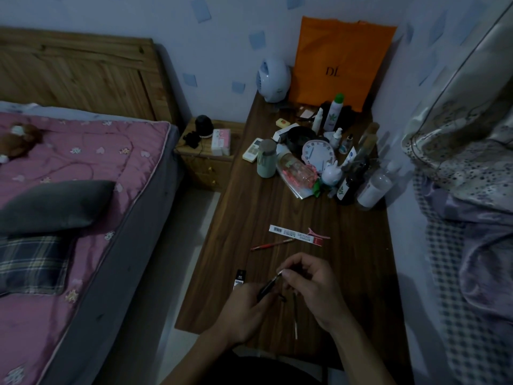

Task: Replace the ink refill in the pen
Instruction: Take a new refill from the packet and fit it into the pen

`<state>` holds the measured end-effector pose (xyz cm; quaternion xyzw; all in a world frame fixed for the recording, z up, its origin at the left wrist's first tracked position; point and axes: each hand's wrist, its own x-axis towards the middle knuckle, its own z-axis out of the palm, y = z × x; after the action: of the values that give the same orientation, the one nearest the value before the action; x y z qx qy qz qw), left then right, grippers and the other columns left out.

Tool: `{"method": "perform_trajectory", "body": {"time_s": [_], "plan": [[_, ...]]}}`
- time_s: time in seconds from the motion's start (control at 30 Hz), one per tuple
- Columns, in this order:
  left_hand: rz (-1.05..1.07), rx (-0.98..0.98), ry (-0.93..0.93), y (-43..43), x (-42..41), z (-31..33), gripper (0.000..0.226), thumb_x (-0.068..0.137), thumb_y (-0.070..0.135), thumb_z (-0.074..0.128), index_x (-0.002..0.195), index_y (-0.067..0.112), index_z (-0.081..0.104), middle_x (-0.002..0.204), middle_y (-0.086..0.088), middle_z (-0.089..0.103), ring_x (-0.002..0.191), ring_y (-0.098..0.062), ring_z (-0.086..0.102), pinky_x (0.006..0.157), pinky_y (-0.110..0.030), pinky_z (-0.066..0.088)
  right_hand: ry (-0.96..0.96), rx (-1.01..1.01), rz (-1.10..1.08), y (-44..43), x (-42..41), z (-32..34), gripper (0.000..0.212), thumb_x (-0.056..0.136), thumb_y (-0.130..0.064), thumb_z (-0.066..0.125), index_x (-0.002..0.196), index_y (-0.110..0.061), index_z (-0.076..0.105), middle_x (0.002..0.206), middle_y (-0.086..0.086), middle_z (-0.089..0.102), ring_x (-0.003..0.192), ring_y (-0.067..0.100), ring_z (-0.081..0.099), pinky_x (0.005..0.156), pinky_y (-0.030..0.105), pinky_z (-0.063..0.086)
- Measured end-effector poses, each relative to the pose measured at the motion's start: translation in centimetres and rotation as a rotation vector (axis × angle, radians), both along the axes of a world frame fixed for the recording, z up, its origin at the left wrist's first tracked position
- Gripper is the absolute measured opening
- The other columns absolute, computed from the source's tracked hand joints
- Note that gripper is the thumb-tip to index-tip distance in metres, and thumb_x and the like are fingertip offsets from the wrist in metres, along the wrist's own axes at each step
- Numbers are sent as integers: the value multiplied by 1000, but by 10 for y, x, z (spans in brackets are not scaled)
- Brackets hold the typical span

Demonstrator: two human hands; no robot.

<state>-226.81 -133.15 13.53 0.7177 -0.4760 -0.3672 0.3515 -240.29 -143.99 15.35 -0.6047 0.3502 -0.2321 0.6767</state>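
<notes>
The left hand [244,309] grips the dark pen [268,287]. The right hand [311,284] pinches its tip at 2 o'clock. A thin refill [295,318] lies on the bench [249,212] at 6 o'clock. Small parts could drop and roll away if fingers slip.

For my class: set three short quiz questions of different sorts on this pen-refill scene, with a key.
1. True or false: both hands hold the black pen barrel above the wooden desk.
2. Which lies on the desk just below the right hand? A) a thin dark refill B) scissors C) a coin
3. Fill in: the red pencil lies just in front of the white ____ strip.

Key: 1 true. The left hand grips its lower end, the right pinches the tip. 2 A, the thin dark refill. 3 barcode; the white barcode strip.
</notes>
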Motion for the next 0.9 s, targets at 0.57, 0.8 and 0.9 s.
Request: {"method": "perform_trajectory", "body": {"time_s": [0.57,0.8,0.9], "plan": [[-9,28,53,-2,-7,18,35,98,33,53,73,10,65,52,7,46,46,-1,40,55,-31,32,-70,133,12,7,-1,-2,12,77,-27,71,83,-17,71,75,3,67,62,9,58,51,19,44],[-18,66,119,-3,-10,25,34,98,30,52,78,8,67,53,8,49,45,-1,42,53,-30,33,-85,104,-15,9,-2,-2,12,76,-29,76,76,-22,66,74,2,66,63,9,59,54,22,47],[7,54,124,-4,-11,24,32,98,28,54,72,14,66,54,9,48,48,-1,40,55,-32,33,-145,168,-32,10,-4,-3,23,74,-30,75,95,-22,71,82,4,69,65,10,61,56,22,47]]}}
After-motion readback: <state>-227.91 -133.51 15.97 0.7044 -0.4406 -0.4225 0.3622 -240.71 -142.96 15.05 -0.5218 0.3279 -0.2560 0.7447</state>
